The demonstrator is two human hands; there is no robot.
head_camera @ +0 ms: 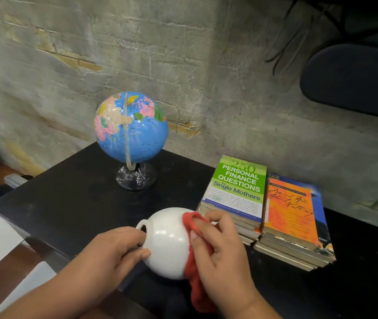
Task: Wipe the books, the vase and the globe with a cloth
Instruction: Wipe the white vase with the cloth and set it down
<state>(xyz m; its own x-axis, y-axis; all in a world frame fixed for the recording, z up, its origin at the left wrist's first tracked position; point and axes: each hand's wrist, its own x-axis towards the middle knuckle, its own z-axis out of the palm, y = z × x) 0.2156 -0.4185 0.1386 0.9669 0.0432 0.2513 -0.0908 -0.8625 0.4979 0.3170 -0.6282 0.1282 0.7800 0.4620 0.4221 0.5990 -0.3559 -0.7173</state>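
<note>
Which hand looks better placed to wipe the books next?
Probably the right hand: it holds the cloth and sits beside the books. The left hand grips the vase by its neck, farther away.

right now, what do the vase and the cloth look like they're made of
The vase looks like glazed white ceramic: smooth, with bright highlights. The cloth looks like soft red fabric, possibly terry: matte and bunched in folds.

Right side of vase hidden behind cloth and right hand. Neck partly covered by left hand. Covers of lower books hidden. Small print on green book illegible. Dark padded object cut by right edge.
</note>
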